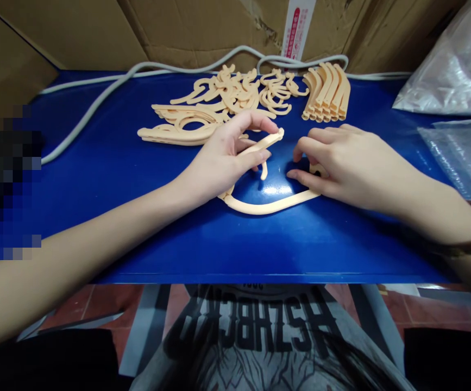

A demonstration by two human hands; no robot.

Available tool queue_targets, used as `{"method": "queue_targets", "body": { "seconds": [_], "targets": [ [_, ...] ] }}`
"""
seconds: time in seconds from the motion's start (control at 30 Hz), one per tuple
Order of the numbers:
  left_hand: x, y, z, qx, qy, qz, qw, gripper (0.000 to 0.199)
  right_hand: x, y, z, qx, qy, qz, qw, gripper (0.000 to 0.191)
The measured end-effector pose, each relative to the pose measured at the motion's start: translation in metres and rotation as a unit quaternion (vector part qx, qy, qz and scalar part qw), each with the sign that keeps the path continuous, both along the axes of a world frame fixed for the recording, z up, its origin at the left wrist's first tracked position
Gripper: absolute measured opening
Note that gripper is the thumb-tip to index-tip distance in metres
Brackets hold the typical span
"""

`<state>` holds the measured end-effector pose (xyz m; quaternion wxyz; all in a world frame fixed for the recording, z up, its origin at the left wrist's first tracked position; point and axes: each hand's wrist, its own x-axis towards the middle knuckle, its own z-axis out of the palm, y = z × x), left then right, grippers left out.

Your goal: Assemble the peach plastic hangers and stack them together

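My left hand (229, 155) is closed, pinching a slim beige plastic hanger arm (265, 142) between thumb and fingers, its tip raised to the upper right. A short curved beige end (264, 170) points down below those fingers. Beneath both hands, a long curved beige hanger bar (268, 207) lies on the blue table (235, 250). My right hand (341, 160) is over the bar's right end, thumb and fingertips apart. Part of a beige piece with a dark hole (317, 170) shows under its palm; the rest is hidden.
Behind my hands lie a pile of beige hooks (237, 89), flat beige pieces with oval openings (178, 134) and stacked curved arms (328, 92). A white cable (92, 111) runs along the back by cardboard (219, 27). Clear plastic bags (451, 65) sit at right.
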<state>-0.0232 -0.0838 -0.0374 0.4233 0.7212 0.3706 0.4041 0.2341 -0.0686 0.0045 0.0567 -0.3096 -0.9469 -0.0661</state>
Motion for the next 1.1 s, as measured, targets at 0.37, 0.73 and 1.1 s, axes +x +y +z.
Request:
{"method": "queue_targets", "body": {
  "seconds": [0.37, 0.73, 1.1],
  "targets": [
    [0.003, -0.004, 0.005, 0.039, 0.028, 0.033, 0.998, 0.015, -0.017, -0.02, -0.003, -0.168, 0.11, 0.156, 0.967, 0.019],
    [0.006, -0.005, 0.0, 0.105, 0.041, 0.028, 0.993, 0.015, -0.02, -0.031, -0.001, -0.214, 0.123, 0.176, 0.953, 0.015],
    [0.007, -0.008, 0.002, 0.162, 0.123, -0.036, 0.978, 0.015, -0.022, -0.032, -0.001, -0.105, 0.115, 0.19, 0.969, 0.02]
  ]
}}
